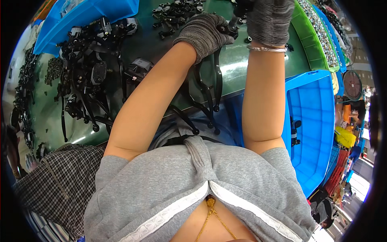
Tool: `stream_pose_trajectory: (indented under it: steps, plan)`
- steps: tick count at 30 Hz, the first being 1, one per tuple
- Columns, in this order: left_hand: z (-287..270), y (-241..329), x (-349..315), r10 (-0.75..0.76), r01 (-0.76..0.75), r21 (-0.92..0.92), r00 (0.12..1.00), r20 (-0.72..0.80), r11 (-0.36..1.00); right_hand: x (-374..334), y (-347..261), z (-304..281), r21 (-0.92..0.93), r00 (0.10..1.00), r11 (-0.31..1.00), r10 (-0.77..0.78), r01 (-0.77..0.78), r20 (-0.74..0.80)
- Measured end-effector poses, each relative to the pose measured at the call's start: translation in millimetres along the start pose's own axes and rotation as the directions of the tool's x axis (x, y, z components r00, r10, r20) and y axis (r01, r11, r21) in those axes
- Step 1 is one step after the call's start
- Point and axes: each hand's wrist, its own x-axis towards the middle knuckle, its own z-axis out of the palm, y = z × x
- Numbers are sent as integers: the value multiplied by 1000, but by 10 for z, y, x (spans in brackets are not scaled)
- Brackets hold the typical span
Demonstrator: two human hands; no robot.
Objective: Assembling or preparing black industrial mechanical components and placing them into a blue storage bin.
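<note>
My left hand (207,34), in a grey knit glove, is closed on a black brake lever (218,80) near the table's front edge. Its long arm, tipped with a small ball, points toward me. Beside it, my gloved right hand (270,22) is closed around a dark screwdriver-like tool (243,9), cut off by the upper edge. The tool's narrow tip meets the part at my left fingertips. More black levers (197,97) lie under my left hand, some jutting past the table edge toward my lap. Small black clamps (177,12) are spread beyond that hand.
A pile of black lever assemblies (88,76) covers the left of the green table (44,109), below a blue bin (86,24). On the right, a green tray (312,36) holds small metal pieces. A large blue crate (312,133) stands lower right. A checked cloth (64,181) is at lower left.
</note>
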Motion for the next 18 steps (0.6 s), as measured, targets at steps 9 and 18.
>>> stream_pose_trajectory:
  steps: [9, 18]
  plan:
    - [-7, 33, -14, -40, 38, 63, 999, 22, 997, -57, 261, 37, 88, 1000, 996, 7, -8, 8]
    - [-16, 72, -5, 14, -15, 43, 999, 29, 999, 22, -49, 54, 97, 999, 995, 39, -36, -29]
